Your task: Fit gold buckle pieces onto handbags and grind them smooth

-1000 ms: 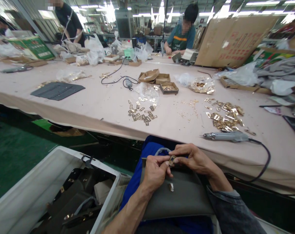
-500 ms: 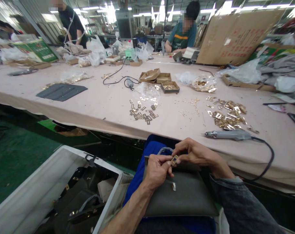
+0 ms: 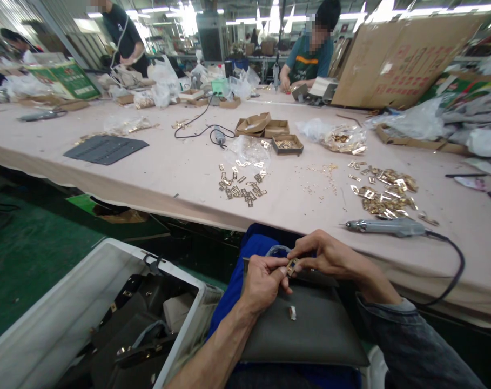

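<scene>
Between my two hands is a small gold rectangular frame (image 3: 291, 267), tilted above a dark grey-brown bag (image 3: 305, 329) on my lap. My left hand (image 3: 263, 281) pinches the frame's left side between thumb and fingers. From the right, my right hand (image 3: 320, 254) grips its other edge, fingers closed. A small white and brown piece (image 3: 293, 313) rests on the bag's front, below the hands. Behind my fingers a clear-wrapped handle loop (image 3: 278, 250) shows in part. Blue cloth (image 3: 224, 302) lies under the bag.
A grey electric screwdriver (image 3: 387, 227) lies at the table's (image 3: 180, 178) near edge. Gold frames (image 3: 243, 189) are scattered mid-table, with a larger gold pile (image 3: 387, 197) at right. A white bin (image 3: 30, 324) holding dark bags stands at left. Two people work across the table.
The view has shifted slightly, so the table items appear a little further right. Both hands keep their hold on the gold frame, almost unmoved.
</scene>
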Available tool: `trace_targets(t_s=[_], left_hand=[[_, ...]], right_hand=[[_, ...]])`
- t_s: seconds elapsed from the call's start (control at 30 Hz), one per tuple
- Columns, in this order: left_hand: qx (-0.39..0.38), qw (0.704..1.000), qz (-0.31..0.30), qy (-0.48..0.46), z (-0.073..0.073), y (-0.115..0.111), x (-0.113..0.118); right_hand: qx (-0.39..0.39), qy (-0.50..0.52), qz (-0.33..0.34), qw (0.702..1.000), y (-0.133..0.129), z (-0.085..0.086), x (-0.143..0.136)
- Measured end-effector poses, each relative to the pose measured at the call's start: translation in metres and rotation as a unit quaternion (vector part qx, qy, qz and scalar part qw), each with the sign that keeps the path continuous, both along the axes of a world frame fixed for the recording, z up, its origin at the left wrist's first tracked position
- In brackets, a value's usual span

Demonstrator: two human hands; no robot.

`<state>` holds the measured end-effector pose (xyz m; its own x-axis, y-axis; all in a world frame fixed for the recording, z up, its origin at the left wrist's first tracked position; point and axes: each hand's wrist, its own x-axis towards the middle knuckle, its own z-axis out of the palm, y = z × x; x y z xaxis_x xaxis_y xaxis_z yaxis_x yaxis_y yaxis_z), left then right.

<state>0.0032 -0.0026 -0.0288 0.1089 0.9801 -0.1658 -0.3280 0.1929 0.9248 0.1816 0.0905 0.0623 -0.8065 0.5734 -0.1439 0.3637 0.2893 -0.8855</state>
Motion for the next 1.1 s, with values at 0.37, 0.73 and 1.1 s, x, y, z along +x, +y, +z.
trace_targets(t_s=[0.37, 0.73, 1.1], left_hand=[[0.098, 0.970, 0.061, 0.216, 0.025, -0.018, 0.012], [0.171, 0.922, 0.105, 0.330, 0.024, -0.015, 0.022], [0.217, 0.903, 0.141, 0.341, 0.019, -0.017, 0.027]], right_hand=[[-0.038, 0.022, -0.025, 0.999, 0.004, -0.021, 0.010], [0.025, 0.020, -0.009, 0.999, 0.011, -0.031, 0.014], [0.096, 0.070, -0.033, 0.992, 0.002, -0.036, 0.014]])
